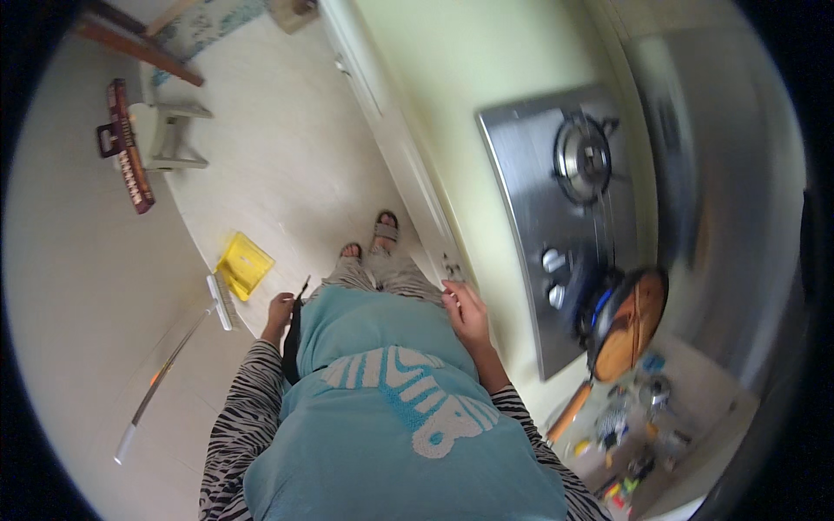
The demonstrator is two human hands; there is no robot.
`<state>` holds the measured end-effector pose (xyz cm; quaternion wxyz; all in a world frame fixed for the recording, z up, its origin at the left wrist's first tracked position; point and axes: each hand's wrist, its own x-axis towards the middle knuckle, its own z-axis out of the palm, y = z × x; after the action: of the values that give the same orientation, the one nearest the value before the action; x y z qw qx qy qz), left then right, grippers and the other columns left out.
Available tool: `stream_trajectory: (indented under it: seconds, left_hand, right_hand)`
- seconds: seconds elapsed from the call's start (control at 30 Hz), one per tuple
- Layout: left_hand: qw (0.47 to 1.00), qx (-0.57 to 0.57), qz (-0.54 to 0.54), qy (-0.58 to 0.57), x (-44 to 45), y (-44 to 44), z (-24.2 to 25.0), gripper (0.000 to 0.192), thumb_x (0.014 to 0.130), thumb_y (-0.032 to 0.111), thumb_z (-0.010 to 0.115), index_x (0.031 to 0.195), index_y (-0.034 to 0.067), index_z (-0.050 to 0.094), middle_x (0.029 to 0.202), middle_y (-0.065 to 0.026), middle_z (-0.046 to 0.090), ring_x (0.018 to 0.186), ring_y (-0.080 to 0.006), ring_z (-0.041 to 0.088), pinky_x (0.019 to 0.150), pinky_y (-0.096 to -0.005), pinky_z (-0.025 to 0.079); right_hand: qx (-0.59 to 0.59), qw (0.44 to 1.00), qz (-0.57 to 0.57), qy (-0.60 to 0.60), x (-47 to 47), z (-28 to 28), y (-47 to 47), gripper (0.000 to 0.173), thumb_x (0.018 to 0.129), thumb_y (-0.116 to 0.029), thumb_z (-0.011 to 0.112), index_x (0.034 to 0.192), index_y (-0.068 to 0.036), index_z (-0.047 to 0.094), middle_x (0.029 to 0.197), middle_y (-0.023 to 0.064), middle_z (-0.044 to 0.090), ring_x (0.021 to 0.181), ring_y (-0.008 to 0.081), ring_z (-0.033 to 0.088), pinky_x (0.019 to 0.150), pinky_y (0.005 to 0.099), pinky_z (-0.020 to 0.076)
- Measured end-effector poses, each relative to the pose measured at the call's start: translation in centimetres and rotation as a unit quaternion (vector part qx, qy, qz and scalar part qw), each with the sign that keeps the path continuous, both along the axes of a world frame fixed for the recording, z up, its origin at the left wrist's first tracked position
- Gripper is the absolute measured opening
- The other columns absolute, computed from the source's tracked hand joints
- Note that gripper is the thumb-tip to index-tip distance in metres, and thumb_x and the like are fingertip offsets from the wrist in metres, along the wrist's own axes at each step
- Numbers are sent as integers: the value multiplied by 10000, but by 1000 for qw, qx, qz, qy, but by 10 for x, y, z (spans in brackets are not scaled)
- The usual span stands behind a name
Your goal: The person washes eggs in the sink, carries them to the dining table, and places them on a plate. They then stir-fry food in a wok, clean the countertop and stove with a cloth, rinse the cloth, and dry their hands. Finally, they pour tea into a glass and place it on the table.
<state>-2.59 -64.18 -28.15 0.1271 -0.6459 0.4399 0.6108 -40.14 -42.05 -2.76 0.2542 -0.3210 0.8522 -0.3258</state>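
Note:
My left hand (280, 316) hangs by my hip, its fingers loosely curled. Beside it a black strap (292, 348) dangles from the blue apron (365, 312); I cannot tell whether the fingers touch it. My right hand (468, 316) hovers in front of the apron near the counter edge, fingers slightly bent and apart, with nothing in them. To its right, a pan with a wooden handle (568, 411) sits on the near burner of a steel gas stove (528, 195). A brown wooden lid (631, 329) covers the pan, and blue flame shows at its edge. The far burner (586, 159) holds no pot.
The pale green counter (423, 58) runs along my right. Blurred jars and small items (625, 423) stand beyond the pan. On the left are a yellow dustpan (246, 264), a broom (220, 301) against the wall, a white stool (159, 137) and a flat dark box (127, 146).

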Motion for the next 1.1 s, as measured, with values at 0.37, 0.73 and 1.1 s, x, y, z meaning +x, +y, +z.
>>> stream_trajectory:
  seconds: [0.37,0.73,1.1]
  left_hand:
    - [971,-222,-36,-84,12,-54,9,285,796,234,615,1029,75,653,894,-192,677,860,-353,651,740,-433,504]
    - [968,-64,239,33,35,-331,34,274,846,124,577,1111,52,573,963,-133,633,835,-237,639,700,-351,521]
    - [968,-68,218,104,-86,-589,53,286,874,110,555,1153,49,544,983,-87,602,872,-209,632,696,-350,536]
  right_hand:
    - [-69,982,167,-50,-97,-10,-250,214,829,-31,623,1043,-34,629,896,87,628,731,166,597,636,289,482]
    - [143,934,-100,311,-278,-35,-534,475,968,-339,430,1364,-76,442,1464,179,329,1352,357,293,1090,508,255]
    - [235,810,-456,285,-186,-71,-338,535,942,-263,475,1321,106,393,1438,286,298,1347,396,275,1119,482,199]
